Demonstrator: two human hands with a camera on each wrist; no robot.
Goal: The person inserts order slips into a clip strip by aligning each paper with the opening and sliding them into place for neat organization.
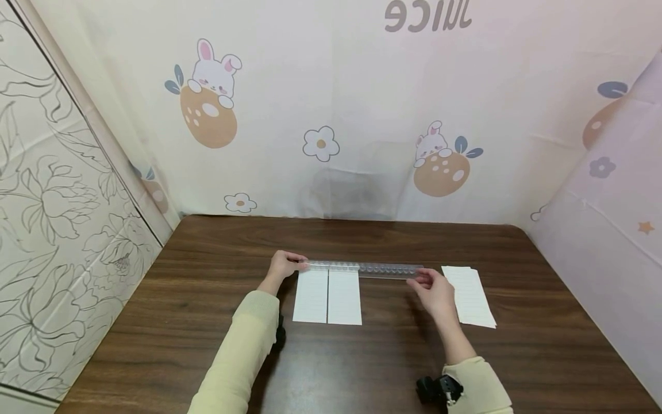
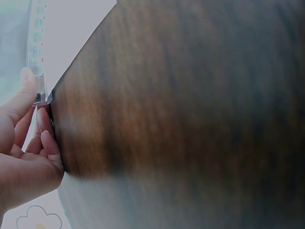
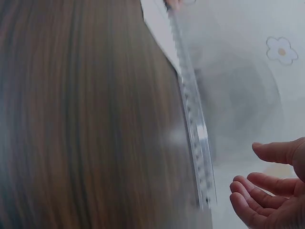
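Note:
A long, clear plastic strip with a row of small loops, like a loose-leaf binding strip (image 1: 388, 269), lies crosswise over the top edges of two white lined sheets. The left sheet (image 1: 310, 298) and the right sheet (image 1: 345, 298) are side by side with a narrow gap. At the strip's left end my left hand (image 1: 283, 265) pinches it; in the left wrist view the thumb (image 2: 26, 88) presses on the end. My right hand (image 1: 435, 293) is by the strip's right end. In the right wrist view its thumb and fingers (image 3: 259, 193) are parted, apart from the strip (image 3: 195, 129).
To the right of my right hand lies a small stack of white lined sheets (image 1: 469, 296), slightly fanned. The brown wooden table (image 1: 217, 247) ends at a printed curtain (image 1: 279, 75) behind. Patterned panels stand at both sides.

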